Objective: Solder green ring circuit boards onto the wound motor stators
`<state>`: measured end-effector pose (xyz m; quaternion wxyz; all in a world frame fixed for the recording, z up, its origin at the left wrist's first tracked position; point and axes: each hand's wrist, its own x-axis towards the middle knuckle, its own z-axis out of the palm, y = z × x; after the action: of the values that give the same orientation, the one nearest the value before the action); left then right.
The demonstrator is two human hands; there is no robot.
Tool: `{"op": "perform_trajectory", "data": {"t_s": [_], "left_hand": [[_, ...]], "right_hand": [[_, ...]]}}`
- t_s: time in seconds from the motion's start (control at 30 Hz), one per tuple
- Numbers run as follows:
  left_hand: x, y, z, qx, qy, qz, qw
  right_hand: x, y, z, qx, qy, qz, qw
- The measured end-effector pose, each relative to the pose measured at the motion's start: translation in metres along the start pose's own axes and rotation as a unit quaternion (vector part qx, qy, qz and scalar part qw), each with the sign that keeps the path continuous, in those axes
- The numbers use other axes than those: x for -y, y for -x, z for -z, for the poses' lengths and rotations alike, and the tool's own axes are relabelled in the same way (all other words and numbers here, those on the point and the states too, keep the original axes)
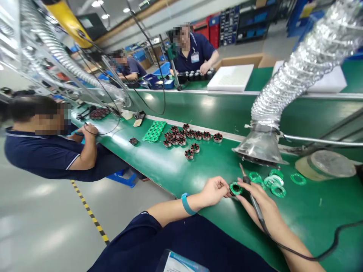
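Note:
A ring-shaped green circuit board (232,185) sits on a small dark round part, which looks like a motor stator and is mostly hidden. My left hand (214,191), with a blue band at the wrist, pinches it from the left. My right hand (266,206) steadies its right side with thumb and fingers. That same hand holds a soldering iron (256,206), its tip pointing up and away from the ring. Loose green ring boards (278,190) lie just right of the iron. Farther left stand several copper-wound stators (189,154).
A metal fume hood (256,149) on a foil duct hangs close behind my hands. At right are a round tub (324,166) and the iron's cable (336,240). A green board panel (154,131) lies farther left. Co-workers sit left and across the bench.

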<state>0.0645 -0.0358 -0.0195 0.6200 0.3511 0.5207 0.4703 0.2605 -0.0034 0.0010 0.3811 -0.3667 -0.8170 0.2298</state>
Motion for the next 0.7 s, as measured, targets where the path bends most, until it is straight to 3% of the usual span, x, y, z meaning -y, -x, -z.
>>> {"op": "perform_trajectory", "data": {"t_s": [0.2,0.3,0.4,0.47,0.53,0.7], "left_hand": [[0.0,-0.002,0.003,0.041,0.023,0.053,0.997],[-0.006,-0.009,0.008,0.092,0.044,0.16,0.982],[-0.017,-0.021,0.016,0.14,0.078,0.315,0.936],[-0.023,-0.028,0.021,0.142,0.107,0.385,0.906],[-0.027,-0.032,0.024,0.136,0.122,0.406,0.895],[-0.03,-0.026,0.023,0.12,0.103,0.362,0.918]], "right_hand": [[-0.018,0.001,-0.016,0.022,-0.01,0.009,1.0],[-0.021,0.003,-0.015,0.032,-0.016,-0.003,0.999],[-0.026,0.006,-0.016,0.04,-0.028,-0.024,0.999],[-0.029,0.008,-0.018,0.047,-0.041,-0.043,0.997],[-0.031,0.01,-0.02,0.056,-0.058,-0.057,0.995],[-0.026,0.008,-0.017,0.055,-0.083,-0.066,0.993]]}}
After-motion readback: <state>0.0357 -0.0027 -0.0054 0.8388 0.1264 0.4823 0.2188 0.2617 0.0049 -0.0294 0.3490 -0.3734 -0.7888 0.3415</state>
